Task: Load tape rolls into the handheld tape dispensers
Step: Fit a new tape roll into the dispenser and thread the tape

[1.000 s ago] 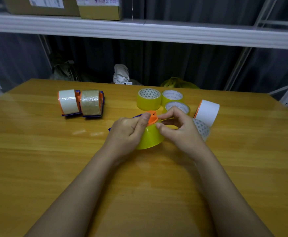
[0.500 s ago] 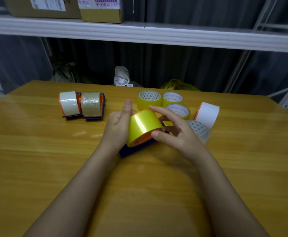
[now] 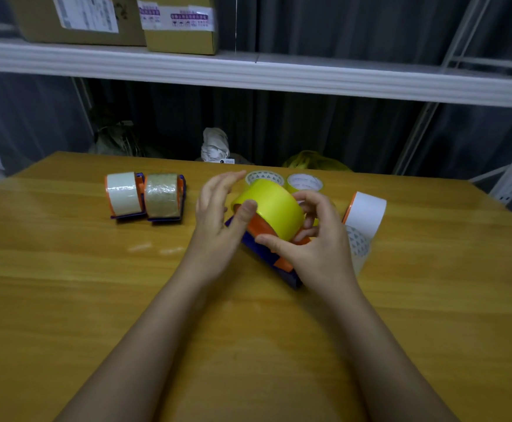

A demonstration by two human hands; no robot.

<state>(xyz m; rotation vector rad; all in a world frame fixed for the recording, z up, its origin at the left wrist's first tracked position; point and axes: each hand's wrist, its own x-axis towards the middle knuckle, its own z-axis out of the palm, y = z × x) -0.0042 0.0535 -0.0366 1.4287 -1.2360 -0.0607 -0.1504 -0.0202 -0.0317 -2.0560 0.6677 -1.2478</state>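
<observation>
— Seating the yellow tape roll (image 3: 271, 207) in the purple-and-orange dispenser (image 3: 267, 254), held just above the tabletop (image 3: 66, 300), we judged. Our right hand (image 3: 315, 254) pinched both.

— Our left hand (image 3: 218, 214), fingers spread, thumbed the roll. Next, we reckoned: free the tape's end.

A wooden table (image 3: 66, 300) is carrying everything. Left of the left hand (image 3: 215, 220), two loaded dispensers are lying side by side and touching — one with a white roll (image 3: 123, 194), one with a brownish roll (image 3: 162, 195). Just beyond the hands, two yellow rolls (image 3: 304, 182) are sitting flat, holes up, the left one partly hidden by the fingers. Right of the right hand (image 3: 318, 248), a white roll on an orange core (image 3: 366, 213) is standing on edge — a clear roll (image 3: 359, 246) is sitting just nearer, against it. Under the right hand, a purple dispenser (image 3: 267, 254) is resting its rear end on the wood.
</observation>
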